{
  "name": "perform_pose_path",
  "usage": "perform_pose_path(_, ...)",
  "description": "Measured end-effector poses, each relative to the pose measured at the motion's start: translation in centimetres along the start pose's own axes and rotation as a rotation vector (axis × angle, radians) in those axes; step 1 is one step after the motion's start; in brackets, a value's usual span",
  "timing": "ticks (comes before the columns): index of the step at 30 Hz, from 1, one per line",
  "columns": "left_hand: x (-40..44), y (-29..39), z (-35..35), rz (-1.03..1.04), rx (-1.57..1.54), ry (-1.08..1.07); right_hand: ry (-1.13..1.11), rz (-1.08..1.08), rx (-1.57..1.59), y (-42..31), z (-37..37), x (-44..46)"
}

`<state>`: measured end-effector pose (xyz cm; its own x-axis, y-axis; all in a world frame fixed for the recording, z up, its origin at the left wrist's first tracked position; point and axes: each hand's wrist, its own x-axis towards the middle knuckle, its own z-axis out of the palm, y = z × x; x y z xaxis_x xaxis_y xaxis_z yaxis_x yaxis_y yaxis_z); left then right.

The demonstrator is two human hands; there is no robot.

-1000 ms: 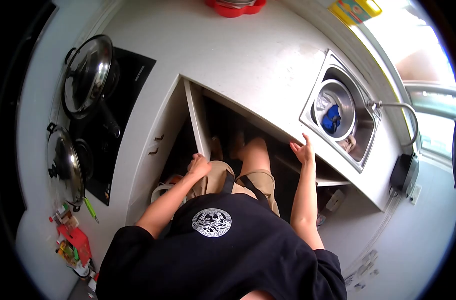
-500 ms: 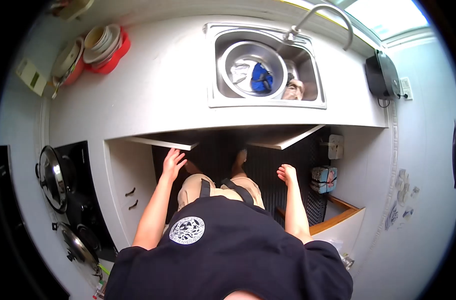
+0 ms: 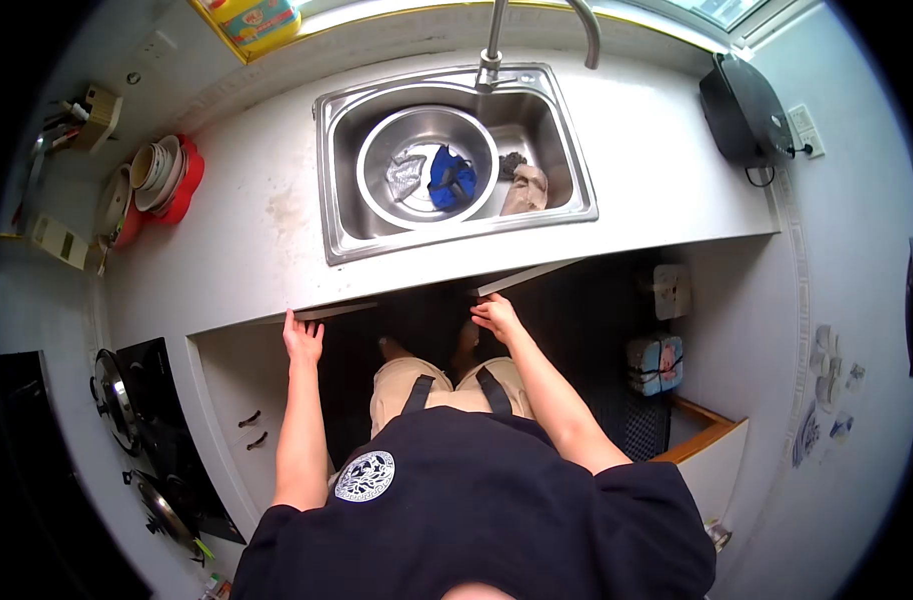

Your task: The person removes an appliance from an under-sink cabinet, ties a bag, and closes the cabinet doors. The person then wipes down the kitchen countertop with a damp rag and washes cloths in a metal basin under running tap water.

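Observation:
My left hand [image 3: 303, 340] is raised below the counter's front edge, fingers spread, at the outer end of the left cabinet door [image 3: 339, 310]. My right hand [image 3: 497, 316] reaches inward, its fingertips at the free corner of the right cabinet door [image 3: 533, 275]. Its fingers are a little bent and apart, with no clear grip around the door. Both doors stand ajar under the sink [image 3: 334, 205]. In the sink is a steel basin [image 3: 369, 165] with a blue cloth [image 3: 451, 180] and a grey cloth [image 3: 405, 178]. A beige cloth [image 3: 527, 190] lies beside the basin.
A faucet [image 3: 489, 65] rises behind the sink. At the right stands a black appliance [image 3: 742, 110]. Bowls [image 3: 152, 175] in a red tray sit at the left, near a cooktop [image 3: 167, 400] with lidded pans. An open drawer [image 3: 712, 440] juts out at right.
Both hands have moved to the cabinet doors; my right hand has gone left and up to its door's corner. The camera view has shifted, with the sink now farther left.

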<state>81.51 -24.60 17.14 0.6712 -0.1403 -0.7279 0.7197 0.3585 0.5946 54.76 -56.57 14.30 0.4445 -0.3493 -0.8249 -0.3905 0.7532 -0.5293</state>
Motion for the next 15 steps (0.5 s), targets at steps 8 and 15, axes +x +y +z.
perform_pose_path(8,3.4,-0.2,1.7,0.039,-0.053,0.116,-0.217,0.101,-0.040,-1.0,-0.4,0.5)
perform_pose_path(15,4.1,-0.9,1.6,0.086,-0.151,0.208,-0.285,0.114,-0.109,-2.0,-0.3,0.9)
